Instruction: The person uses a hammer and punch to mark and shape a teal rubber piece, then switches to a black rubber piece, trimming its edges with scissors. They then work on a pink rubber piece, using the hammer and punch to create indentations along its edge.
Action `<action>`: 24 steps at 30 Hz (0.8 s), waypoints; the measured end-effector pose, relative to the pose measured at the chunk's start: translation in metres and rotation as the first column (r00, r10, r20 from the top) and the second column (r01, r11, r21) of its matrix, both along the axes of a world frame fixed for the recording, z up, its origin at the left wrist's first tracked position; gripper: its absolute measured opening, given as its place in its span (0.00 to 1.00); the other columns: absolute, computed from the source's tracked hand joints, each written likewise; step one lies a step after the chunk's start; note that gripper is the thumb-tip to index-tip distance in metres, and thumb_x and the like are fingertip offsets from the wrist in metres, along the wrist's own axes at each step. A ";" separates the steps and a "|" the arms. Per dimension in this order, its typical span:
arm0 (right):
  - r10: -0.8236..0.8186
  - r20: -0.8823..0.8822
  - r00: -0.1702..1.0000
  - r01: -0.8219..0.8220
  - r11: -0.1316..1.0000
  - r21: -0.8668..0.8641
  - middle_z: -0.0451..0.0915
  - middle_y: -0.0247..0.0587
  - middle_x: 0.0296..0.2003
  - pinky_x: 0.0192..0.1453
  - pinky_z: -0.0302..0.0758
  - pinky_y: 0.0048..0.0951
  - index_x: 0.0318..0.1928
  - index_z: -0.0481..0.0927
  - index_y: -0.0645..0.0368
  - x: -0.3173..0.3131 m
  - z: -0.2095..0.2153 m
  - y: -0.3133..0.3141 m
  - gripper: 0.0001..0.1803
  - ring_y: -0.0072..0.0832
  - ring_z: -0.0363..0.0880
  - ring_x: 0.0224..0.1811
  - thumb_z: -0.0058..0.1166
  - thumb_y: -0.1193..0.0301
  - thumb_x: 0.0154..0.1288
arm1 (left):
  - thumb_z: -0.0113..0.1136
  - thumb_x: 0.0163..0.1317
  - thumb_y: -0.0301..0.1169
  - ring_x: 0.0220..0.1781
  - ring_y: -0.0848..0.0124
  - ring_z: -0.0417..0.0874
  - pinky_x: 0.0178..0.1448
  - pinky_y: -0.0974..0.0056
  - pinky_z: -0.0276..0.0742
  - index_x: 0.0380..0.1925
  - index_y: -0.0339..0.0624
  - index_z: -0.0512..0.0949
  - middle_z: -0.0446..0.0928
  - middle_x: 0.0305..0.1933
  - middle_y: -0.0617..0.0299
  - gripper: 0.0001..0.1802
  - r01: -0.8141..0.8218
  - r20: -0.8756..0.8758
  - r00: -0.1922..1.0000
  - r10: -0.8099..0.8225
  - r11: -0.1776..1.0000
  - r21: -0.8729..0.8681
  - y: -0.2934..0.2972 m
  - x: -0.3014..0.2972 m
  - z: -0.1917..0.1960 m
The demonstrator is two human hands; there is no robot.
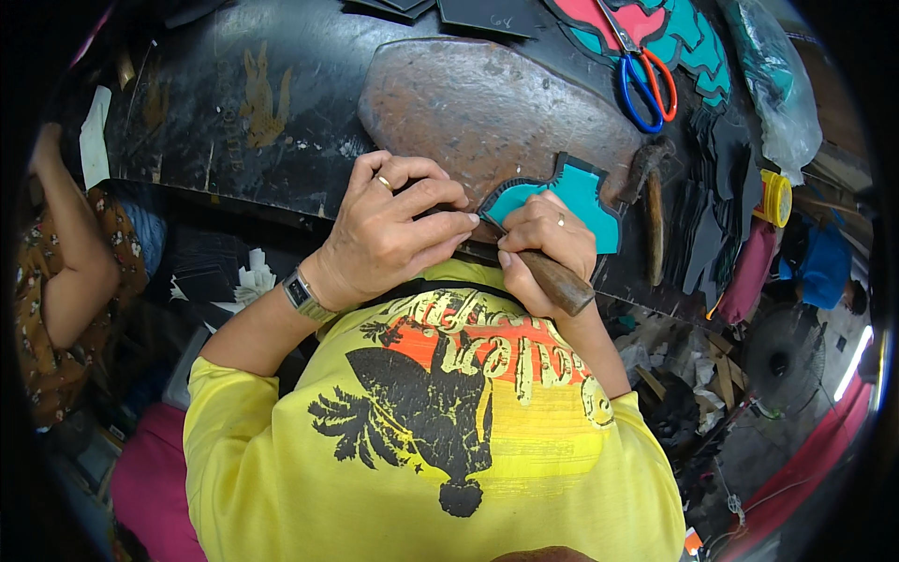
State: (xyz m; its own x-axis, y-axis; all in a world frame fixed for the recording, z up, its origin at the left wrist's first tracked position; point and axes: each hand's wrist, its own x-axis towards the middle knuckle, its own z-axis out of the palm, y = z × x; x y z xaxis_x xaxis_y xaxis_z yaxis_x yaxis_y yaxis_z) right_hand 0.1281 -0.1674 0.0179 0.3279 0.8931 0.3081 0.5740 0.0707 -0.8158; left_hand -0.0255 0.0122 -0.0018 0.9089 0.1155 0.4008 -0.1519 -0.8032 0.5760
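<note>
A dark, scuffed worktop (234, 112) fills the upper part of the head view, and a worn brown slab (487, 103) with a rounded outline is laid on it. At the slab's near edge a teal shaped piece (571, 192) with a black border is held flat — it lies between the two hands, just above the right one. The left hand (393, 234) is set at the piece's left end, its fingers (440, 225) drawn together and pressed down where the piece meets the slab's near edge; a ring and a wristwatch (302, 295) are worn on that side. The right hand (548, 248) is closed around a wooden-handled tool (557, 281), whose working end is hidden under the fingers beside the teal piece. Just right of the piece a hammer (651, 211) is laid with its handle pointing toward the person. Farther up, scissors (646, 80) with one blue and one orange loop are rested on a pile of teal and pink cut shapes (698, 42) — well apart from the hands. At the left rim another person's arm (70, 244) is seen.
</note>
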 end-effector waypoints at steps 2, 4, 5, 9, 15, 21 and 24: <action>-0.004 -0.027 1.000 0.004 1.000 0.019 0.81 0.46 0.28 0.37 0.71 0.35 0.31 0.79 0.63 0.001 -0.001 0.000 0.07 0.36 0.77 0.27 0.61 0.77 0.49 | 0.75 0.53 0.32 0.58 0.67 0.78 0.62 0.51 0.64 0.38 0.52 0.87 0.82 0.48 0.72 0.11 -0.005 -0.017 1.000 0.005 1.000 0.016 -0.001 0.002 0.004; -0.025 -0.109 0.994 0.029 0.999 0.037 0.81 0.46 0.29 0.39 0.73 0.35 0.31 0.79 0.63 0.000 -0.002 0.000 0.06 0.35 0.78 0.29 0.61 0.78 0.51 | 0.75 0.53 0.32 0.57 0.67 0.78 0.62 0.52 0.65 0.37 0.51 0.87 0.82 0.47 0.71 0.10 -0.007 -0.034 0.999 0.008 0.999 0.032 -0.001 0.004 0.010; -0.045 -0.177 0.983 0.053 0.998 0.044 0.82 0.46 0.30 0.40 0.74 0.35 0.32 0.80 0.64 -0.001 -0.001 0.000 0.05 0.35 0.79 0.31 0.60 0.78 0.53 | 0.75 0.53 0.32 0.57 0.67 0.78 0.62 0.52 0.65 0.36 0.51 0.87 0.81 0.47 0.71 0.10 -0.004 -0.039 0.999 0.005 0.999 0.039 -0.001 0.005 0.013; -0.149 -0.661 0.735 0.280 0.955 0.096 0.85 0.52 0.38 0.46 0.79 0.30 0.47 0.80 0.68 -0.005 0.016 -0.009 0.10 0.32 0.83 0.35 0.58 0.75 0.68 | 0.75 0.53 0.31 0.54 0.67 0.80 0.61 0.53 0.66 0.37 0.49 0.86 0.82 0.48 0.69 0.11 0.035 -0.032 0.999 -0.033 0.999 0.041 -0.009 0.005 0.024; -0.685 0.445 0.577 0.751 0.659 0.040 0.87 0.45 0.37 0.44 0.79 0.32 0.48 0.83 0.60 0.041 0.039 -0.055 0.14 0.34 0.86 0.34 0.71 0.73 0.63 | 0.74 0.58 0.33 0.38 0.71 0.84 0.45 0.64 0.72 0.56 0.40 0.82 0.79 0.64 0.60 0.25 0.227 -0.059 0.973 -0.224 0.973 0.050 -0.029 0.009 0.021; -0.553 0.672 0.491 0.855 0.451 -0.254 0.84 0.49 0.45 0.52 0.78 0.46 0.51 0.79 0.59 0.061 0.004 -0.094 0.18 0.51 0.83 0.48 0.68 0.72 0.62 | 0.68 0.61 0.34 0.26 0.72 0.80 0.37 0.64 0.71 0.63 0.37 0.78 0.72 0.73 0.53 0.30 0.252 -0.249 0.945 -0.212 0.958 0.140 -0.035 0.001 0.022; -0.661 0.544 0.517 0.844 0.500 -0.194 0.84 0.51 0.43 0.51 0.79 0.41 0.51 0.80 0.60 0.063 0.015 -0.095 0.17 0.50 0.85 0.45 0.67 0.73 0.64 | 0.65 0.60 0.31 0.23 0.72 0.79 0.36 0.64 0.70 0.65 0.36 0.77 0.70 0.75 0.50 0.31 0.253 -0.260 0.945 -0.197 0.945 0.205 -0.037 0.000 0.021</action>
State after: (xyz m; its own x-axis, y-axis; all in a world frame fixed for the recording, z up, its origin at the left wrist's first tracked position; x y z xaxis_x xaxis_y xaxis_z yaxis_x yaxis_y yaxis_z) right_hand 0.1912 -0.2623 0.0326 0.8791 0.4020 0.2562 0.4732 -0.8006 -0.3675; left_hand -0.0260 -0.0249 0.0193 0.9707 -0.1739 0.1657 -0.2289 -0.8791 0.4181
